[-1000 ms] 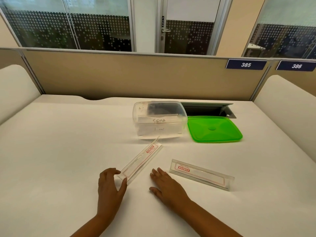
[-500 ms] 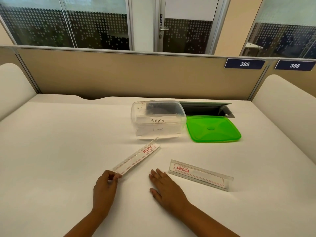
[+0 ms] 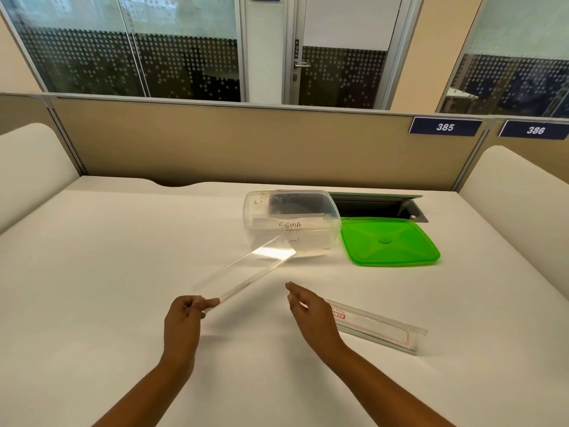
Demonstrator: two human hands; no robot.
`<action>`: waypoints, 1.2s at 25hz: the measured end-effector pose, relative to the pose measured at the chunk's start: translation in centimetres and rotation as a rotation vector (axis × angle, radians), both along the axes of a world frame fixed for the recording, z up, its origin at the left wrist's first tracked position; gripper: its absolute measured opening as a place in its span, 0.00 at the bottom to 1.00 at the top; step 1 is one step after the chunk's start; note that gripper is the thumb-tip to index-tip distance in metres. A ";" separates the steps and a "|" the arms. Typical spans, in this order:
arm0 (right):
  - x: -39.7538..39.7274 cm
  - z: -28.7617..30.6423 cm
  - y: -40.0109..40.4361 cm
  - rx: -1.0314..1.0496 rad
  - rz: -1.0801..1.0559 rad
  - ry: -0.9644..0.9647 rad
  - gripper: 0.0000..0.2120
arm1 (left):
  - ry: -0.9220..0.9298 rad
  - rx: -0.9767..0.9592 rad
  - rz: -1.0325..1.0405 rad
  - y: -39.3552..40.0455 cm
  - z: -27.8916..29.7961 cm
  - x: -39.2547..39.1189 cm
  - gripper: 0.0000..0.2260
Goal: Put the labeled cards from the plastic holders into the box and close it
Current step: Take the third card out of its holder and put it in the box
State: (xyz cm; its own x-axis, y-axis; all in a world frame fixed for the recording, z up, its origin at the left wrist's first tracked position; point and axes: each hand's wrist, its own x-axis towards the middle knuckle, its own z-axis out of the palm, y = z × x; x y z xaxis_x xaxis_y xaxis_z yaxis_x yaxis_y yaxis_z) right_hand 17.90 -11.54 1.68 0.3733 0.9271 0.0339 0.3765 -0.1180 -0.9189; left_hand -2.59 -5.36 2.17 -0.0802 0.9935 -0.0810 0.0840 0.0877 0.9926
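My left hand (image 3: 184,322) pinches the near end of a long clear plastic holder (image 3: 246,271), lifted off the desk and tilted, its far end pointing at the box. My right hand (image 3: 311,315) hovers with fingers apart, holding nothing, just left of a second plastic holder (image 3: 378,329) that lies on the desk with a red-bordered card inside. The clear plastic box (image 3: 291,223) stands open at the desk's middle back, with a card marked SIGMA visible through its wall. Its green lid (image 3: 389,241) lies flat on the desk to the right of the box.
A white desk (image 3: 107,272) is bounded by a tan partition (image 3: 215,143) at the back and white side panels. An open cable tray slot (image 3: 378,206) sits behind the lid. Number plates 385 and 386 hang at the back right.
My left hand has lifted the left holder off the desk and tipped it up. My right hand has risen off the desk and moved toward the holder.
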 end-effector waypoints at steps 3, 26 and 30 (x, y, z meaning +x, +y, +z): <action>0.7 1.4 0.9 0.027 -0.081 0.051 0.18 | -0.024 0.004 -0.030 -0.1 1.1 0.1 0.08; 3.3 2.9 1.2 0.162 -0.304 0.180 0.09 | -0.090 0.011 -0.070 0.9 3.6 1.6 0.07; 3.9 3.4 1.1 0.194 -0.308 0.079 0.08 | -0.097 0.015 -0.064 1.4 3.9 1.6 0.07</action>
